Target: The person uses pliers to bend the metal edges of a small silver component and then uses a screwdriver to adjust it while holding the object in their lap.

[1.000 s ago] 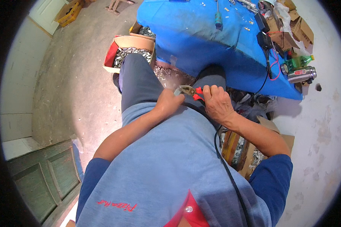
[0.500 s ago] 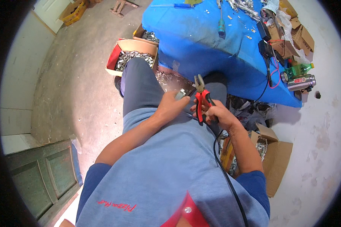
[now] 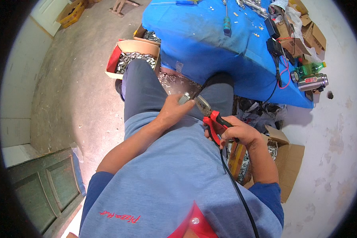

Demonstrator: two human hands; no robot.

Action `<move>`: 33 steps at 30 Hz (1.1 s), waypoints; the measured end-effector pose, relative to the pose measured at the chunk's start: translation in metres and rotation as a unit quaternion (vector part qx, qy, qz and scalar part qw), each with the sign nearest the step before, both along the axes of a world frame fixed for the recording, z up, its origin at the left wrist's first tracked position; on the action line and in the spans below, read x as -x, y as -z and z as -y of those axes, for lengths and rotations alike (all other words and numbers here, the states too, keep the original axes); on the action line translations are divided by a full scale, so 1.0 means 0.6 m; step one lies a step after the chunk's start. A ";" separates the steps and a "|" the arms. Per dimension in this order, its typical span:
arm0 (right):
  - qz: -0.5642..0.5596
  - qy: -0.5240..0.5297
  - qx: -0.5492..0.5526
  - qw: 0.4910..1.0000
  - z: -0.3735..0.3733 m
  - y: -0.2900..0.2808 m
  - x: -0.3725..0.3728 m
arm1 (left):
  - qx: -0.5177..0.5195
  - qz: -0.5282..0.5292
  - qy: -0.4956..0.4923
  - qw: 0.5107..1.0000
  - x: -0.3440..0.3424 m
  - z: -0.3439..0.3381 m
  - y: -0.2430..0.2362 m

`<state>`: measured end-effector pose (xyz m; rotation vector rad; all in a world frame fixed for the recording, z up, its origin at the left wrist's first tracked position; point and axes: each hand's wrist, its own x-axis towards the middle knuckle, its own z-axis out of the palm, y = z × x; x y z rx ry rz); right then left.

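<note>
Over my lap, my left hand (image 3: pixel 173 110) is closed on a small silver-grey piece (image 3: pixel 184 98) with a shiny end poking out past the thumb; its exact kind is hard to make out. My right hand (image 3: pixel 240 131) grips a pair of pliers (image 3: pixel 214 118) with red and black handles. The plier jaws point up and left, close beside my left fingertips. Whether the jaw tips bite on anything there is hidden. A black cable (image 3: pixel 242 190) runs down over my shirt from near the right hand.
A blue-covered table (image 3: pixel 210 43) stands ahead, with screwdrivers (image 3: pixel 227 24), black power adapters (image 3: pixel 273 44), a green bottle (image 3: pixel 310 70) and a steel flask (image 3: pixel 313 82). Boxes of small metal parts (image 3: pixel 135 59) sit left of my knee. An open carton (image 3: pixel 291 166) lies to my right.
The pliers have swung from pointing upward to leaning left, their jaws now beside my left fingertips. My left hand still holds the silver-grey piece. The whole view has shifted slightly.
</note>
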<state>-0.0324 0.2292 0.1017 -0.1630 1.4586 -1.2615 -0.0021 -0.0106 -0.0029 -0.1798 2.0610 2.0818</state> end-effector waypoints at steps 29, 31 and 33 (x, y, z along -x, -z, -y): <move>0.155 -0.010 0.127 0.980 -0.019 0.048 0.025 | 0.084 -0.081 0.024 0.993 -0.002 -0.010 -0.007; 0.159 -0.007 0.131 0.979 -0.021 0.051 0.024 | 0.064 -0.082 0.022 0.994 -0.002 -0.013 -0.005; 0.164 -0.001 0.133 0.977 -0.023 0.054 0.022 | 0.056 -0.084 0.021 0.995 -0.002 -0.015 -0.003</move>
